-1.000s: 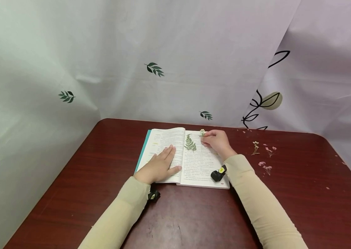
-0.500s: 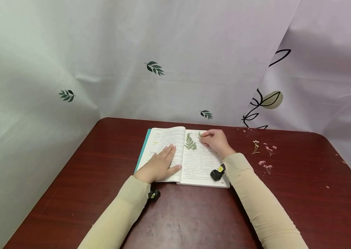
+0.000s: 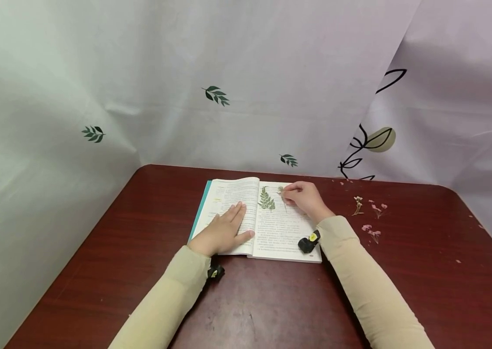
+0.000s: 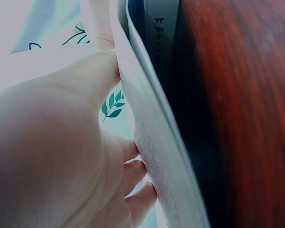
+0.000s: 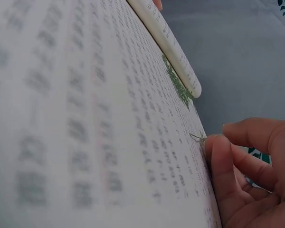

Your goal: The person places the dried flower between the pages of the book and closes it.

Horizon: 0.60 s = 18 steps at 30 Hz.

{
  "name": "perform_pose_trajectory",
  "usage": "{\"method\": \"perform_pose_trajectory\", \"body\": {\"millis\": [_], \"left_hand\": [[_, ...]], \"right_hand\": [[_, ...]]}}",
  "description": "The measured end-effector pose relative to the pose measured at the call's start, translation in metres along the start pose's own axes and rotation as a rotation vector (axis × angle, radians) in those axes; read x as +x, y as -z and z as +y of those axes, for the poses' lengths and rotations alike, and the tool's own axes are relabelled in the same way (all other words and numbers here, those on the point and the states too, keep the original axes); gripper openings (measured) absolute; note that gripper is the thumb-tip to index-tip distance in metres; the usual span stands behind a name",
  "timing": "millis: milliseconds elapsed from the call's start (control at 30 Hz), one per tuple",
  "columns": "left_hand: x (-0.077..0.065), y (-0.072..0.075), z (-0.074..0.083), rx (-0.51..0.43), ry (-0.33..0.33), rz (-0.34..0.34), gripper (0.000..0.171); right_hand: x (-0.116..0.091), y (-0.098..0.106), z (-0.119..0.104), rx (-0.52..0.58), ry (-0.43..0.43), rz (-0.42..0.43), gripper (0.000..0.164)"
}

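An open book (image 3: 282, 242) with a blue-green cover edge lies on the table. The left hand (image 3: 221, 232) rests flat on its left page, fingers spread and thumb near the spine; the left wrist view shows the palm (image 4: 52, 142) against the pages. A green fern leaf (image 3: 266, 199) lies on the right page near the spine. To its right, the right hand (image 3: 307, 198) pinches a small flower sprig (image 3: 280, 190) at the upper part of that page, its thin stem pointing toward the near side. In the right wrist view, the fingertips are right at the sprig (image 5: 197, 137).
On the table (image 3: 424, 271), right of the book, lie a whitish flower sprig (image 3: 357, 205) and two pink flower sprigs (image 3: 377, 209) (image 3: 372, 232). Small petals are scattered around them. A pale curtain (image 3: 246, 72) with leaf prints hangs behind the table.
The right hand has moved the sprig slightly left and nearer, toward the fern leaf. Its fingers then shifted slightly right, showing more of the stem. The left hand has stayed in place.
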<state>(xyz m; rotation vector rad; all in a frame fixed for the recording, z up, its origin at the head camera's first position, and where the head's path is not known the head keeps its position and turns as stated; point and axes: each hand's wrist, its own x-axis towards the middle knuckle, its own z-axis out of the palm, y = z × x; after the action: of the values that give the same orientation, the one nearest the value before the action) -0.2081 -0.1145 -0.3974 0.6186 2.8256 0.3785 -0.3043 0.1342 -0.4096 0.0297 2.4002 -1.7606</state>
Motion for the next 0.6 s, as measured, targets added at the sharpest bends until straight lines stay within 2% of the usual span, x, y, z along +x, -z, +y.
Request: {"method": "perform_pose_trajectory", "body": {"millis": [67,200,300,433,600], "left_hand": [[0.000,0.000,0.000,0.001,-0.003,-0.003,0.080],[0.000,0.000,0.000,0.001,-0.005,-0.007,0.079],[-0.001,0.000,0.000,-0.002,-0.003,-0.005,0.079],[-0.001,0.000,-0.001,-0.004,-0.003,-0.003,0.080],[-0.001,0.000,-0.001,-0.006,-0.006,-0.002,0.080]], "right_hand": [[-0.003,0.003,-0.002,0.040,-0.017,-0.019,0.025],[-0.008,0.009,-0.007,0.047,-0.041,-0.066,0.028],[-0.012,0.012,-0.011,-0.055,-0.017,-0.085,0.029],[-0.019,0.017,-0.016,-0.190,0.055,-0.069,0.028],[-0.031,0.029,-0.022,-0.231,0.132,-0.041,0.027]]}}
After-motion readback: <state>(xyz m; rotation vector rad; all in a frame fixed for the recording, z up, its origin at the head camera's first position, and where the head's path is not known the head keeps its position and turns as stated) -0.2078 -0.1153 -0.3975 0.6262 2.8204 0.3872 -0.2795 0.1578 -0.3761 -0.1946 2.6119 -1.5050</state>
